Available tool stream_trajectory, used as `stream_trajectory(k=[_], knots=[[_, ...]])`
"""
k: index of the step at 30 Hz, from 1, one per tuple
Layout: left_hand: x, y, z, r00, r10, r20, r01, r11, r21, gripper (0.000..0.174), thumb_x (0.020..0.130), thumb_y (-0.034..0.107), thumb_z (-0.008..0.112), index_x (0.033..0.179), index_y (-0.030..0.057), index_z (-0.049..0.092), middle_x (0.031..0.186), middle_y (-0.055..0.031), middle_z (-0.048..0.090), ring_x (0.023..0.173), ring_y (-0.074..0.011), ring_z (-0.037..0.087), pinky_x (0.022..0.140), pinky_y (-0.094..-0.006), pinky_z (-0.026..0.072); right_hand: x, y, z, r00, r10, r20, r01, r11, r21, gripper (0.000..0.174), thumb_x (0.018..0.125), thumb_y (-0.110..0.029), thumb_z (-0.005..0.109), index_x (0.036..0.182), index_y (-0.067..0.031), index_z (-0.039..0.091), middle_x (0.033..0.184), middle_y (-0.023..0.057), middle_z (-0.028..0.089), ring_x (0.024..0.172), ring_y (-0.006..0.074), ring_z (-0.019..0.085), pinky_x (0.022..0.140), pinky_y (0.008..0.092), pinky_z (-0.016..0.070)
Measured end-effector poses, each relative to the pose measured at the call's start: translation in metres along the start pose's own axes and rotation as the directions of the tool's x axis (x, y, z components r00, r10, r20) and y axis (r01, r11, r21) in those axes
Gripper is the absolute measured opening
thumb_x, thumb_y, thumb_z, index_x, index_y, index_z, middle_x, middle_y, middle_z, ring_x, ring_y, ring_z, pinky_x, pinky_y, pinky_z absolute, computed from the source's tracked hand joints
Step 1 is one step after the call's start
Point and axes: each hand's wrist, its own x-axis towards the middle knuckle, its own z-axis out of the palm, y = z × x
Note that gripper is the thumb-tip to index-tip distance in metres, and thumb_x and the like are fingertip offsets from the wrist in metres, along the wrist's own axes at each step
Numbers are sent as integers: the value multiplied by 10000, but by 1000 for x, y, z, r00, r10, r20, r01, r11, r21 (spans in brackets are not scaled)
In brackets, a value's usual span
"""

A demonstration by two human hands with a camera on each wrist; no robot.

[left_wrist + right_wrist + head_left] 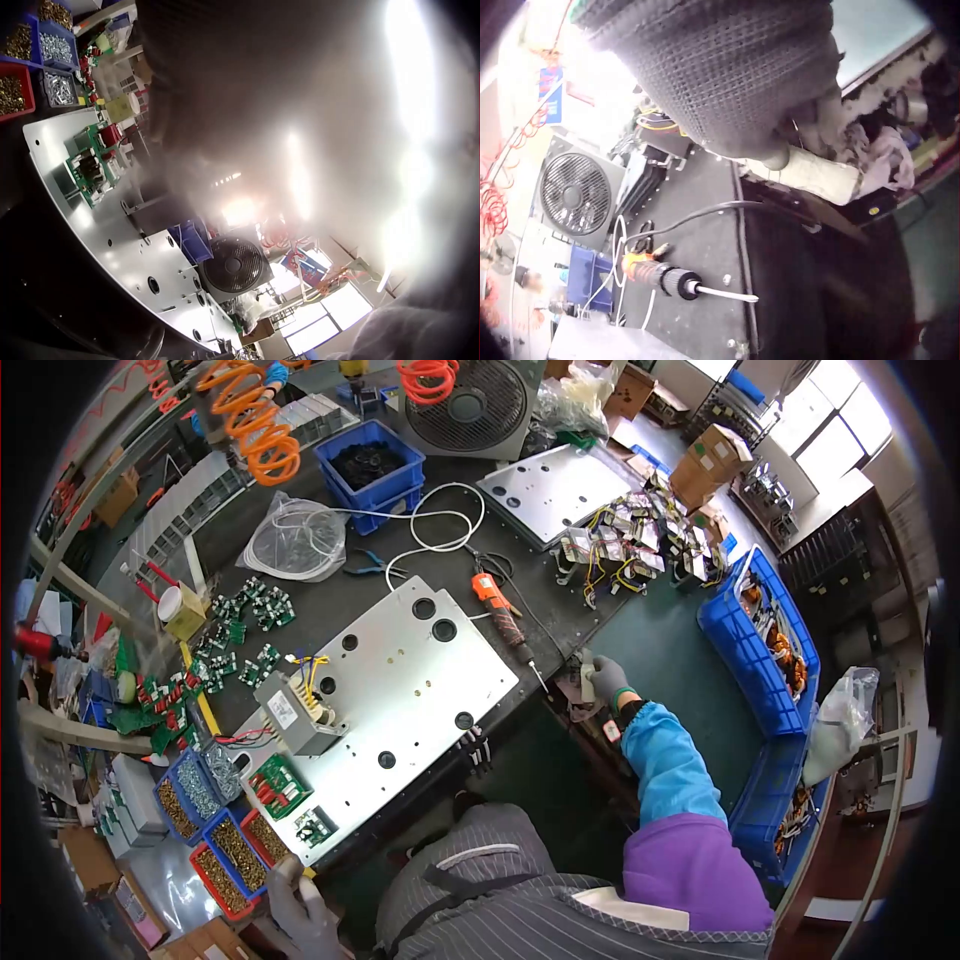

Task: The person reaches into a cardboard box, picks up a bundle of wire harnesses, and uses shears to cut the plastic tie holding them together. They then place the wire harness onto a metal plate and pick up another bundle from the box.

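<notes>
A silver metal plate (410, 680) lies on the dark bench, bearing a grey boxed component (298, 718) with wires and a green circuit board (278, 785). My gloved left hand (305, 915) is beside the screw bins at the bench's near left, its fingers loosely bent, with nothing visible in them. At the bench's right edge, my gloved right hand (608, 682) grips a whitish block (821, 176); the right wrist view shows the glove (735, 75) over one end of it. An orange electric screwdriver (497, 610) lies on the bench left of that hand.
Small bins of screws (238, 855) stand at the left, near loose circuit boards (262, 605). Behind are a blue crate (370, 495), a fan (465, 410), a second plate (560, 490) and wired parts (625, 540). Large blue crates (765, 690) stand at the right.
</notes>
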Motion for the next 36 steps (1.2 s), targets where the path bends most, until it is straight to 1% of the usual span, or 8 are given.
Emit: stream_trajectory(k=[4, 9, 20, 26, 29, 30, 34, 36], knots=[[4, 25, 13, 989, -135, 63, 136, 991, -6, 287, 970, 103, 518, 1204, -36, 610, 1141, -180, 640, 1058, -313, 617, 949, -401, 475, 6, 4, 47, 962, 272, -34, -238, 890, 390, 187, 843, -163, 709, 987, -45, 688, 941, 180, 730, 866, 345, 709, 780, 418, 540], [0, 23, 35, 992, -129, 12, 130, 991, -34, 232, 925, -32, 468, 1116, -47, 600, 1027, -148, 601, 931, -241, 596, 895, -345, 485, 19, 6, 110, 917, 227, -328, -175, 968, 182, 181, 892, -160, 626, 995, -33, 703, 844, 203, 720, 804, 312, 717, 728, 410, 536], [8, 39, 46, 993, -118, -7, 118, 993, 6, 222, 901, -40, 492, 1091, -45, 608, 1031, -152, 620, 945, -251, 612, 884, -345, 489, 46, 25, 147, 939, 280, -199, -208, 924, 320, 292, 873, -151, 630, 1116, -1, 689, 941, 252, 718, 874, 380, 713, 777, 413, 538], [15, 42, 51, 991, -134, -18, 133, 991, -26, 222, 896, -33, 499, 1090, -39, 605, 1046, -155, 618, 966, -261, 611, 915, -352, 482, 10, -9, 64, 926, 210, 314, -302, 910, 284, 334, 827, -183, 657, 1114, -14, 691, 852, 187, 720, 786, 328, 715, 700, 419, 560], [17, 38, 51, 987, -163, -16, 162, 986, -31, 219, 897, -31, 499, 1090, -36, 603, 1055, -156, 616, 974, -262, 610, 915, -353, 483, 20, -22, 13, 827, 39, 560, -52, 999, 6, 161, 894, -137, 622, 968, -19, 703, 784, 111, 708, 686, 250, 706, 596, 375, 564], [18, 36, 51, 988, -154, -5, 154, 988, -25, 218, 897, -30, 497, 1088, -35, 601, 1059, -156, 615, 977, -263, 610, 914, -354, 485, 33, -26, -3, 673, 103, 733, -419, 869, 262, 164, 912, -173, 641, 927, -17, 692, 782, 91, 713, 629, 227, 692, 574, 362, 555], [25, 38, 48, 983, -184, -22, 183, 983, -25, 214, 896, -21, 497, 1083, -37, 599, 1059, -158, 616, 975, -263, 611, 911, -352, 484, 105, -83, -38, 895, -212, 393, 109, 957, 268, 193, 896, -193, 673, 924, -3, 695, 771, 99, 708, 611, 205, 681, 594, 358, 554], [28, 41, 45, 984, -176, -25, 176, 984, -3, 212, 888, -18, 501, 1073, -43, 601, 1051, -159, 618, 970, -266, 612, 907, -355, 483, 132, -130, -45, 914, -374, 158, 328, 910, 255, 214, 855, -176, 676, 980, -6, 714, 842, 112, 719, 856, 232, 702, 733, 379, 540]])
